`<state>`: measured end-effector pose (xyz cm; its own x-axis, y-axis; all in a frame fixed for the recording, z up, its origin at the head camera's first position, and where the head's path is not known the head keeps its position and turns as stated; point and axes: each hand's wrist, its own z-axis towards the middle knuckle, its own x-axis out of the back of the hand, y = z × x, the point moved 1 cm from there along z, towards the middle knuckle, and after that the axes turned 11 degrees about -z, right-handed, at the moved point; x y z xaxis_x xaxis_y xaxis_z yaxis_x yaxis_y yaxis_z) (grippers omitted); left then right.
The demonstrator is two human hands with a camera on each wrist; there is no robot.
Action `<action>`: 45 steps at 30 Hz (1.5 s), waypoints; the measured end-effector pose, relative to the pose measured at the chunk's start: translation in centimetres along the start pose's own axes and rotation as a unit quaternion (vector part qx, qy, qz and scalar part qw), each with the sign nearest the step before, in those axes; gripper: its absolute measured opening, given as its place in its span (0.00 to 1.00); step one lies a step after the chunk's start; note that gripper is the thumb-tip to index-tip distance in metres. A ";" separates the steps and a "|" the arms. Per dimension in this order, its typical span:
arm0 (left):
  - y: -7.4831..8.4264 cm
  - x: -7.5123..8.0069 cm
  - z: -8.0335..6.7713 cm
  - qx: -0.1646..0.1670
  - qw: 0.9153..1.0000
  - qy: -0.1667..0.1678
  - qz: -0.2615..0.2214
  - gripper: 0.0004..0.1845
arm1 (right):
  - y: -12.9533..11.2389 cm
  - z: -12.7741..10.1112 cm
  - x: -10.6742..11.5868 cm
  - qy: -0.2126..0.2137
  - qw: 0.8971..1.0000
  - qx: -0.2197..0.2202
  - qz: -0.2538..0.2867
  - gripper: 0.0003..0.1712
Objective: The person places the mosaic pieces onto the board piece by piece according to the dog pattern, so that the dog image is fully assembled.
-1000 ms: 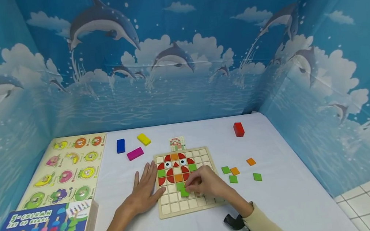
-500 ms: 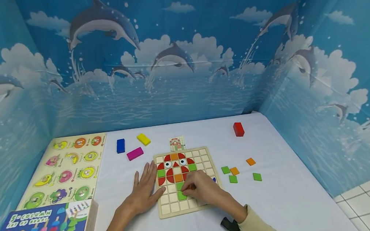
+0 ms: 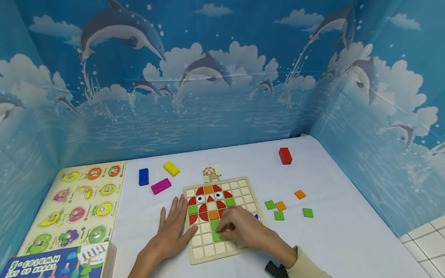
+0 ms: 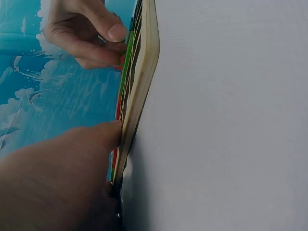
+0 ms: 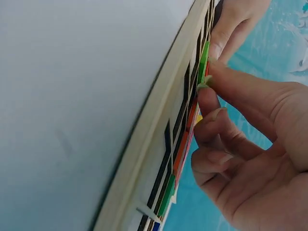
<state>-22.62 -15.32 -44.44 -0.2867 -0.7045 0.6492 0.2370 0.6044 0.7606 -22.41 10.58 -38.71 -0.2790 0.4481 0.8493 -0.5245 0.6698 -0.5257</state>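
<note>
The right hand (image 3: pixel 246 229) pinches a green square tile (image 3: pixel 217 235) between thumb and curled fingertips (image 5: pixel 208 82), pressing it into a cell of the wooden grid board (image 3: pixel 232 246), just below another green tile and near the board's middle. The tile lies at the fingertips, on the hand's left side. The left hand (image 3: pixel 173 231) rests flat, fingers straight, on the white table (image 3: pixel 335 244), its thumb against the board's left edge. To the right of the board lie loose green and orange tiles (image 3: pixel 280 205). Farther off stand a red block (image 3: pixel 285 155) and, to the left, blue, yellow and magenta blocks (image 3: pixel 159 178).
</note>
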 end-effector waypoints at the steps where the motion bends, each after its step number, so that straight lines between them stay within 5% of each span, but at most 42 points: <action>1: 0.0 0.0 0.0 -0.001 1.000 0.002 -0.001 0.51 | 0.1 0.0 0.1 -0.001 1.000 0.002 0.006 0.05; 10: 0.2 0.0 -0.2 -0.008 1.000 -0.009 -0.020 0.51 | 4.3 -1.6 3.3 0.029 0.998 0.052 0.021 0.09; 24: 1.0 0.9 -0.2 0.011 1.000 -0.018 -0.014 0.51 | 13.5 -6.0 8.5 0.070 0.994 -0.079 -0.013 0.18; 30: 1.3 1.0 -0.4 0.013 1.000 -0.015 -0.015 0.50 | 14.6 -6.6 8.8 0.058 0.988 -0.142 -0.021 0.15; 45: 1.3 0.8 -0.1 0.014 1.000 -0.025 -0.010 0.50 | 14.8 -6.9 8.6 0.049 0.981 -0.182 -0.046 0.13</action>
<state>-22.48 -15.16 -42.92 -0.3378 -0.6978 0.6316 0.2042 0.6007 0.7730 -27.02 28.40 -39.56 -0.1563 0.4190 0.8944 -0.2159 0.8692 -0.4449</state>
